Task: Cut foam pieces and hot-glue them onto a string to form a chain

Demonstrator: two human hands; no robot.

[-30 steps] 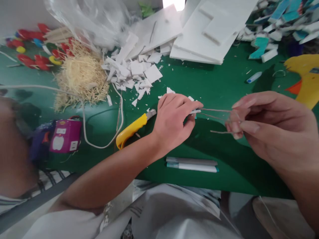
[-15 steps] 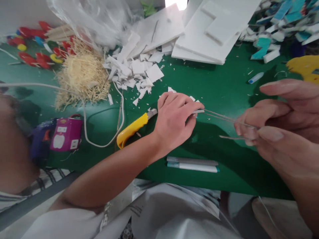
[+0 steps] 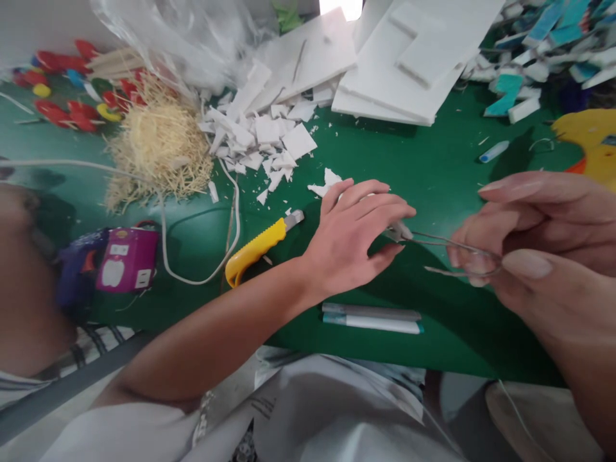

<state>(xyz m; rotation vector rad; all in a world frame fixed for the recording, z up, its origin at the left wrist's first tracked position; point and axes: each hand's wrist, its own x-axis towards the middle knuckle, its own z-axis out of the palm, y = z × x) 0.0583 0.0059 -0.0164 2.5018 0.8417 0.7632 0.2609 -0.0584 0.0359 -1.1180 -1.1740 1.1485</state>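
My right hand [image 3: 543, 237] pinches a thin grey-brown string [image 3: 433, 240] between thumb and fingertips, its loose end sticking out to the left below. From there the string runs doubled to a small pale grey piece [image 3: 400, 231], whose kind I cannot make out. My left hand [image 3: 359, 240] is beside that piece, thumb and index finger parted around it; part of it is hidden. White foam scraps [image 3: 327, 183] lie just beyond my left hand. A yellow utility knife [image 3: 257, 250], blade out, lies left of my left wrist.
Two pens [image 3: 373, 319] lie near the table's front edge. Foam offcuts [image 3: 267, 135], foam sheets [image 3: 385, 83] and a shredded-straw pile [image 3: 161, 144] sit farther back. A white cable [image 3: 166, 250] loops near a purple box [image 3: 129, 260]. A yellow tool [image 3: 590, 138] is at right.
My left hand has shifted slightly right, and its thumb and fingers have spread from a pinch on the small piece. More foam scraps show behind it. My right hand still pinches the string.
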